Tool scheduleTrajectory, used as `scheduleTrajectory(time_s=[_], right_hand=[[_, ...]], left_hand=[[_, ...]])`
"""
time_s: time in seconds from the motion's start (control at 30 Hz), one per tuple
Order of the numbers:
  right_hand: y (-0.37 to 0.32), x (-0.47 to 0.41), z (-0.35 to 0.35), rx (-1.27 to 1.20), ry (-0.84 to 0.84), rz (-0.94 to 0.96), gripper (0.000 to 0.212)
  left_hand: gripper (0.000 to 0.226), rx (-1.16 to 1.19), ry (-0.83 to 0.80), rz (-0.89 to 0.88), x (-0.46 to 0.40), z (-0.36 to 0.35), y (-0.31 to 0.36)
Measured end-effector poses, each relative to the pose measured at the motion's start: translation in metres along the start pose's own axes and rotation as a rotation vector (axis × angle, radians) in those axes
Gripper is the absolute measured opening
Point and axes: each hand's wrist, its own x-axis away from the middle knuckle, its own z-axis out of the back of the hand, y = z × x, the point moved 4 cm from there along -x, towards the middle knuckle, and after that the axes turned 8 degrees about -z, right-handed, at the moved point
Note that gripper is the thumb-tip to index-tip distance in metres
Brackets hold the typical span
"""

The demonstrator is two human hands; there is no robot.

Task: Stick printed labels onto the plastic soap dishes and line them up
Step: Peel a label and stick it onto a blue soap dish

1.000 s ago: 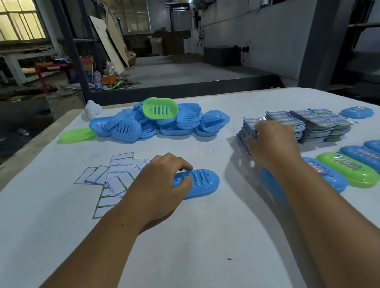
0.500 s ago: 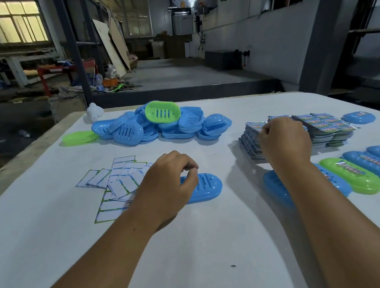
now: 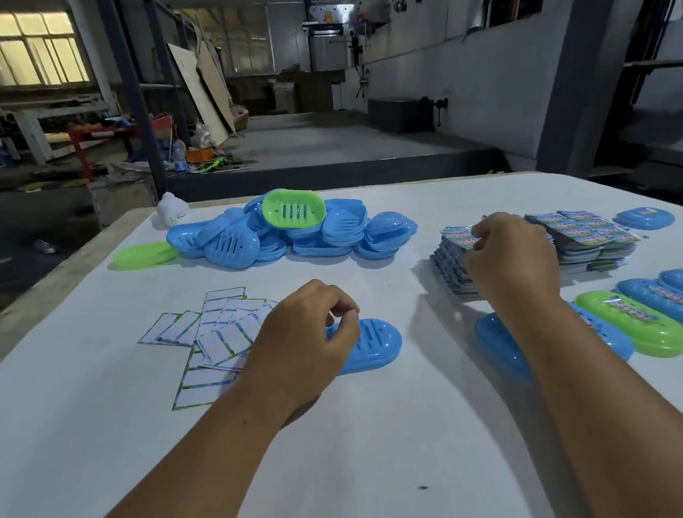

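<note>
The white tabletop (image 3: 100, 482) carries everything, and the blue soap dish (image 3: 373, 343) lying alone near its middle serves as the landmark. It lies bottom up, slots showing, seemingly so a label can go on its back.

Beyond that dish, toward the far edge, a loose pile of unlabelled dishes (image 3: 285, 233) waits as stock, mostly blue with a green one on top. To the right of the dish a row of labelled dishes (image 3: 660, 314) runs side by side, blue and green, labels facing up: the finished line, judging by the task. Behind that row sit the stacks of printed labels (image 3: 587, 243), within the working hand's reach. Left of the dish, spent backing sheets (image 3: 212, 339) lie fanned out, apparently discarded out of the way.

The left hand (image 3: 299, 350) rests over the dish's near end, fingers curled at its rim, likely steadying it. The right hand (image 3: 507, 257) is over the label stacks with fingertips pinched on one printed label (image 3: 460, 237), lifting its edge.
</note>
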Motion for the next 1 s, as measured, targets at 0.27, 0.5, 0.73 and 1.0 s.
scheduleTrajectory(time_s=[0.27,0.5,0.73,1.0], right_hand=[[-0.043,0.029,0.016,-0.182,0.149,0.26,0.025],[-0.09,0.106,-0.016,-0.298,-0.209,0.683,0.024],[-0.08,0.099,-0.03,-0.492,-0.359,0.461,0.023],[-0.067,0.08,-0.033,-0.858,-0.6,-0.019,0.025]], left_hand=[[0.022,0.377,0.119,0.41,-0.001,-0.001,-0.018],[0.025,0.7,0.287,0.794,-0.002,0.002,-0.04],[0.01,0.618,0.218,0.695,-0.002,0.007,-0.042],[0.007,0.652,0.132,0.568,-0.004,0.005,-0.033]])
